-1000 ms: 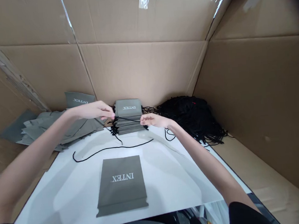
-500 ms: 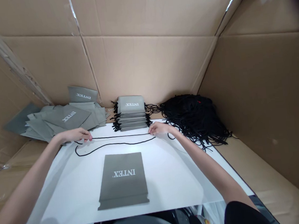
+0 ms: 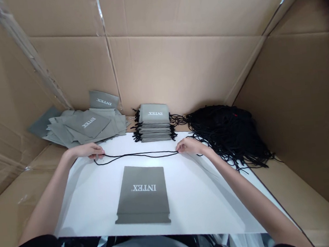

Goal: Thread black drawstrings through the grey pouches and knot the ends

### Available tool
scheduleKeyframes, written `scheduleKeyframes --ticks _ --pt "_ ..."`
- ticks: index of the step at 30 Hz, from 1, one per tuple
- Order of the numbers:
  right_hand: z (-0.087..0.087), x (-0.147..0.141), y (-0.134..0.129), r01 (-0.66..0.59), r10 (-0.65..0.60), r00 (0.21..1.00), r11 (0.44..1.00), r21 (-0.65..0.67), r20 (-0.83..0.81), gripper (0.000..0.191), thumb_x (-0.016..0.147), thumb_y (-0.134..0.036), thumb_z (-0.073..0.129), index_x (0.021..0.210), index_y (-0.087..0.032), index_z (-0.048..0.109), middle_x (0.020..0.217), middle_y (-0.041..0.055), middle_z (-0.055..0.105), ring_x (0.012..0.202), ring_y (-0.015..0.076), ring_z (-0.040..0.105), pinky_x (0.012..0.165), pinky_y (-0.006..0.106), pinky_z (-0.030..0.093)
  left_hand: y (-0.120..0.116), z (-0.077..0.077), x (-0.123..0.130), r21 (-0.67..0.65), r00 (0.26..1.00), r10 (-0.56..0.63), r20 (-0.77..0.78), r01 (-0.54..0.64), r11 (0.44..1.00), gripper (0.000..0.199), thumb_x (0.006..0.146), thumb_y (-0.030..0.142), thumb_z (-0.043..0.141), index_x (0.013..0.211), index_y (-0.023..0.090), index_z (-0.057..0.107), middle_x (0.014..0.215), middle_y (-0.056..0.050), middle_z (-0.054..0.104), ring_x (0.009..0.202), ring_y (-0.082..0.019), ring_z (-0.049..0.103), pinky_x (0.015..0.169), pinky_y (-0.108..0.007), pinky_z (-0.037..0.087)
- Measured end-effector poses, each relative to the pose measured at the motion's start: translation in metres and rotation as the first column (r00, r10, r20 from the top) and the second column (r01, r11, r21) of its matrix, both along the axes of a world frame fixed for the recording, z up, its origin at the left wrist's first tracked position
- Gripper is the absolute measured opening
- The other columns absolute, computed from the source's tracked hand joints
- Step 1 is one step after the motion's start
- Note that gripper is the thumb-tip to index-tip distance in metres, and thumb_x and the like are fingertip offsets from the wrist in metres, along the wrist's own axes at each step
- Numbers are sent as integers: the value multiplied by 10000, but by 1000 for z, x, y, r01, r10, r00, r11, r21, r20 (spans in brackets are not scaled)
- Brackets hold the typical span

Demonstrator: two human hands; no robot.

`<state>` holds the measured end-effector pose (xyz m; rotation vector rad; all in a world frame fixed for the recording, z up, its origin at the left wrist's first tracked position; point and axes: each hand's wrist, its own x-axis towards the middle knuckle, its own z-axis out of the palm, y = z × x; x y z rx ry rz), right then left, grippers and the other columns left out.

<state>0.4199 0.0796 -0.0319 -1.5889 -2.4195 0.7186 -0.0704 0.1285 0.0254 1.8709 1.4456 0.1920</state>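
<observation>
Stretched across the white board is a black cord, its two strands running nearly side by side. My left hand pinches it at the left, where a loop of the cord bends just below the fingers. At the other end my right hand grips the strands between thumb and fingertips. Nearer to me, flat on the board, lies a grey pouch with white INTEX lettering that appears upside down; its notched edge faces me. Neither hand touches the pouch.
Behind the left hand is a loose heap of grey pouches. A neat stack of corded pouches stands at the back middle. A tangled pile of black cords lies at the right. Cardboard walls enclose the white board.
My right hand now holds both strands, and the lower strand has drawn up close to the upper one. The camera view has shifted slightly.
</observation>
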Motion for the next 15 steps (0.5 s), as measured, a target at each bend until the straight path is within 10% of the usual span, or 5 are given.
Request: scheduleKeyframes --ticks 7,15 --pt "2 -9 -14 40 -48 994 996 79 98 184 793 -134 595 812 -215 759 859 38 762 807 206 681 689 248 421 3 -8 -27 -137 1000 7 20 -5 990 460 583 594 727 734 160 724 625 -49 608 588 -172 504 557 -270 423" --pt "2 -5 -20 66 -80 983 994 88 164 180 791 -123 585 796 -222 736 864 35 752 794 199 668 634 239 377 9 -11 -50 92 999 47 23 -49 995 490 609 608 692 854 184 715 838 -83 725 796 -248 640 708 -304 503"
